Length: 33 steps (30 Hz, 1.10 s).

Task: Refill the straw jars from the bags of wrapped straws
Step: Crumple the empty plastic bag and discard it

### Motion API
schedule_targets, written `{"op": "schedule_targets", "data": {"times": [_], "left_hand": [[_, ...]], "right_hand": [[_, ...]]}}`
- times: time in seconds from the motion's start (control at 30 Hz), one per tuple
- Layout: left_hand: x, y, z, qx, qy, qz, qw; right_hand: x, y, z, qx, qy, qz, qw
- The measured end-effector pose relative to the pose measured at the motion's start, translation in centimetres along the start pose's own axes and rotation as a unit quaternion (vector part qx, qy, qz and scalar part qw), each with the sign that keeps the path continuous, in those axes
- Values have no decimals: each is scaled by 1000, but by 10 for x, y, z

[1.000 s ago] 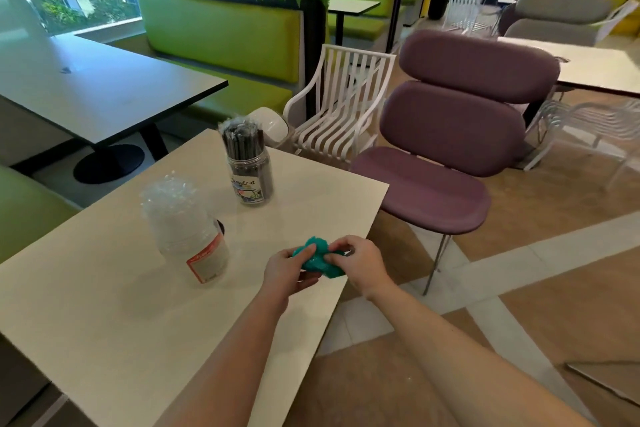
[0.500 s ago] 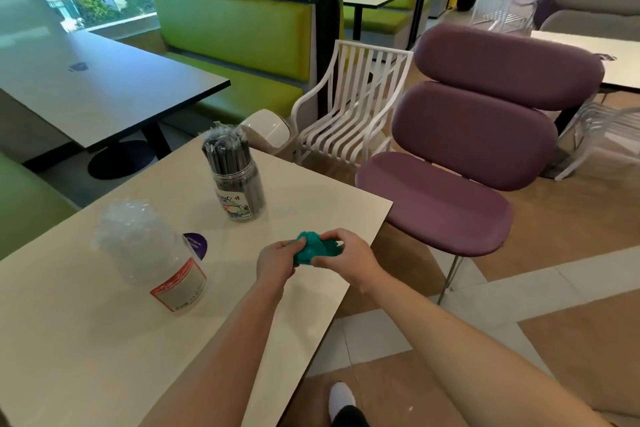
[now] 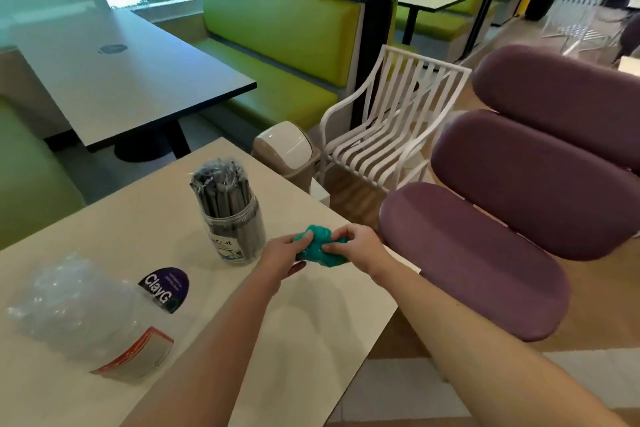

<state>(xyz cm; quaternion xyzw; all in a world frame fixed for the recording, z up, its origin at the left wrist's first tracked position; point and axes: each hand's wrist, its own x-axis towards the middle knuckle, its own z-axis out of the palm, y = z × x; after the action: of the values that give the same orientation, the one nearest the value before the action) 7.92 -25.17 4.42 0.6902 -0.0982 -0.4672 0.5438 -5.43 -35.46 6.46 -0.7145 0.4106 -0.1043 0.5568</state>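
While two straw jars [image 3: 231, 218] stand by, both hands [image 3: 320, 250] pinch one teal wad [image 3: 320, 246].

You have one head-worn view, looking forward and down across the bench [image 3: 104, 402]. It sits close over your forearms. Its wide-angle lens seems to bend the edges.

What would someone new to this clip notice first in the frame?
Most striking is the teal wad, pinched between the left hand and the right hand above the table's right edge. Just left of it stands a clear jar packed with dark wrapped straws. Nearer, at the left, lies a clear plastic bag, and a purple chair fills the right side.
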Motion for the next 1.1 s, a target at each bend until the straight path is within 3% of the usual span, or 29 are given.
{"op": "schedule_targets", "data": {"times": [0.33, 0.6, 1.1], "left_hand": [[111, 54, 25, -29, 98, 19, 995], [217, 106, 47, 5, 218, 47, 975], [371, 132, 30, 128, 420, 14, 898]], "right_hand": [[148, -15, -19, -11, 24, -73, 997], [280, -33, -40, -51, -8, -104, 993], [456, -34, -13, -189, -35, -161, 968]]}}
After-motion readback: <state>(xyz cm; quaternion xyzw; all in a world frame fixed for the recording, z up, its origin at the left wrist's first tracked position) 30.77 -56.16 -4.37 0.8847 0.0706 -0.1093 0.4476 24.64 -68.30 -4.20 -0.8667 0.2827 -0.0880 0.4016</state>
